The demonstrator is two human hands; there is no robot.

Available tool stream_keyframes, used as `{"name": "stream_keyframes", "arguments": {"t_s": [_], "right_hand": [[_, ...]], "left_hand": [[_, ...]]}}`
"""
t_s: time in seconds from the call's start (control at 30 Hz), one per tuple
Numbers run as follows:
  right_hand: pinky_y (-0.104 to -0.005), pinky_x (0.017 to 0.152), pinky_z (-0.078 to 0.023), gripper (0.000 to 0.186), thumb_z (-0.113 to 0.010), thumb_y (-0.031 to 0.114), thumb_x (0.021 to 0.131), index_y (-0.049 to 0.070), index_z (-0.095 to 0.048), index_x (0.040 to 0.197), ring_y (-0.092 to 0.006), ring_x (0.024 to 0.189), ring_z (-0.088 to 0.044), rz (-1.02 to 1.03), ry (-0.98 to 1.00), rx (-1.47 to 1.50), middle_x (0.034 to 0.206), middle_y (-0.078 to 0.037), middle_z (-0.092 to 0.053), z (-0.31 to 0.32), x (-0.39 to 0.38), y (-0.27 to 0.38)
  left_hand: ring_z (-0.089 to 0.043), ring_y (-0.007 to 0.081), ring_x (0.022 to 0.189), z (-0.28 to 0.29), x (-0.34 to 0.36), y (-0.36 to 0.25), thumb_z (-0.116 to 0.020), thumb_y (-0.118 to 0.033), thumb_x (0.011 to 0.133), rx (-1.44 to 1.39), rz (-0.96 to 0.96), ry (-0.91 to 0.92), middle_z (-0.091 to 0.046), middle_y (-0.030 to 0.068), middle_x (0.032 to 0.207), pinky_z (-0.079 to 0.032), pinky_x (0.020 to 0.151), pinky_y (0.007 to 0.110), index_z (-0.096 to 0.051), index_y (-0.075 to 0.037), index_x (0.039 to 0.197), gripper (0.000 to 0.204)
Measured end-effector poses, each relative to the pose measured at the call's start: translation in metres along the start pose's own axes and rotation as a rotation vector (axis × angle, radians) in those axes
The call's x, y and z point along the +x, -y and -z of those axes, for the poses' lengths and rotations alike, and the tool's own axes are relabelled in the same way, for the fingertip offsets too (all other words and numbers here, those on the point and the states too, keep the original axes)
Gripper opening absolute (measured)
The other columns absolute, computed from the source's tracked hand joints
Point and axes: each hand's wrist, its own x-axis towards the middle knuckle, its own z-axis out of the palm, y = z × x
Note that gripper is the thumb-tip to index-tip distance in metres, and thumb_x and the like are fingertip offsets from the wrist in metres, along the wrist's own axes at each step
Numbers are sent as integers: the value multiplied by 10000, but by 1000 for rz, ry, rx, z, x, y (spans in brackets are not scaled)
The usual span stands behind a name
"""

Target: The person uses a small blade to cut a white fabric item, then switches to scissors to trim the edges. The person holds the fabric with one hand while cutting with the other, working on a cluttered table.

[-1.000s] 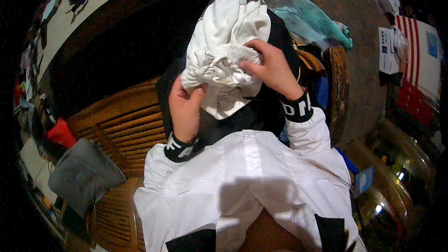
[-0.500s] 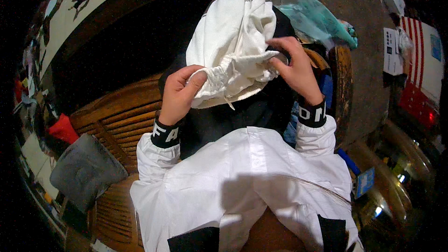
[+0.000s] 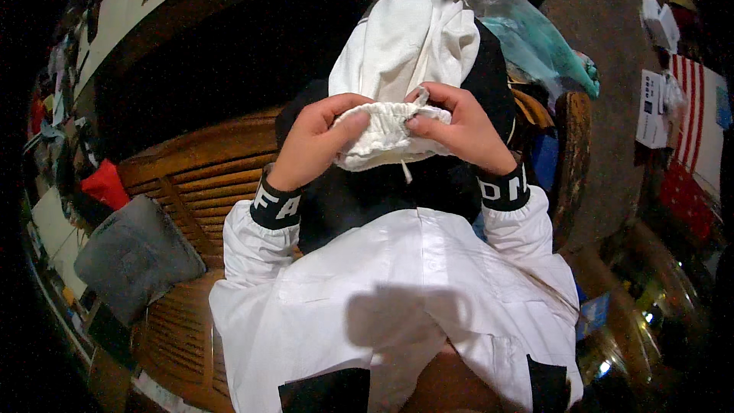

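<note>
A head-worn fisheye looks down from nearby.

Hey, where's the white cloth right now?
In the head view, the white cloth is at upper centre, above the black fabric, its gathered edge pinched between the left hand and right hand.

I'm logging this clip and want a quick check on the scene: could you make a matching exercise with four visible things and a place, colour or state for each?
Things:
1. White cloth
2. Grey cushion
3. Teal plastic bag
4. Sleeve cuffs

Descriptions:
A. Upper right of the picture
B. Black, around the wrists
C. Gathered edge held by left hand and right hand
D. On the wooden bench, person's left

Pairs: 1-C, 2-D, 3-A, 4-B
</note>
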Motion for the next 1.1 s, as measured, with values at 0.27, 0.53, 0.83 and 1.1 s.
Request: {"name": "stream_keyframes", "arguments": {"t_s": [0.27,0.53,0.83,1.1], "right_hand": [[-236,737,-457,225,-646,121,729,-15,-665,908,-98,772,-586,-14,-52,-128,820,-38,-655,7,-2,-2],[-225,638,-465,196,-691,143,762,-11,-695,884,-81,665,-592,-236,-53,-105,771,-31,-667,8,-2,-7],[-228,593,-454,189,-662,141,775,-20,-690,869,-68,653,-556,-356,-40,101,727,-3,-639,2,-10,9],[-203,621,-433,191,-652,108,739,-3,-697,888,-67,670,-566,-268,-182,178,754,-5,-644,6,-19,4]], "left_hand": [[-588,130,940,4,-3,1,-534,-85,882,51,-38,41,-632,84,1056,-465,838,266,-571,39,1168,314],[-598,117,853,5,-2,1,-538,-105,910,36,-70,-25,-650,70,977,-476,767,247,-593,31,1132,266],[-581,116,734,-12,4,-4,-555,-123,902,270,-234,-220,-639,73,792,-450,669,249,-620,8,989,171],[-519,96,685,-7,2,7,-556,-153,909,294,-192,-316,-597,41,745,-417,635,240,-630,7,918,176]]}}
